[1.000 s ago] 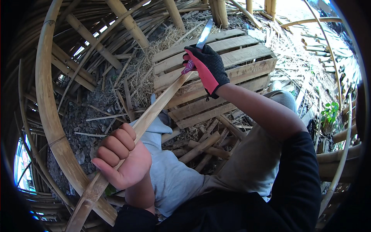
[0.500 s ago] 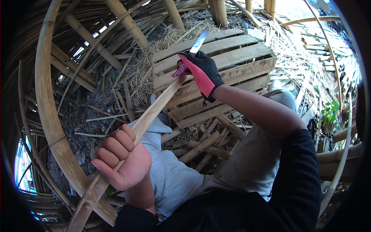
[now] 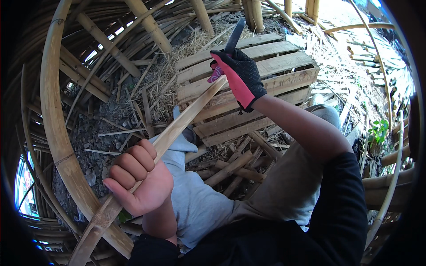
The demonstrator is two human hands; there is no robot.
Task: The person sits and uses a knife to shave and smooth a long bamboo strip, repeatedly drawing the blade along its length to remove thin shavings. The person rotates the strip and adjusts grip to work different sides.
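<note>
My bare left hand is wrapped round a split bamboo strip, which slants from the lower left up towards the slatted crate. Wearing a pink and black glove, my right hand grips a knife by its patterned purple handle, which shows partly below the fingers. The dark-looking blade points up and away from me. The strip's far end meets the gloved hand near the knife handle; whether the two touch I cannot tell.
A slatted wooden crate lies ahead, with straw behind it. At the left a thick bent bamboo pole curves past my arm. Cut bamboo pieces lie between my legs, and a green plant grows at right.
My right hand with the knife has shifted slightly right and towards the strip's far end. The blade has turned from bright to dark. My left hand keeps its grip, nearly still.
</note>
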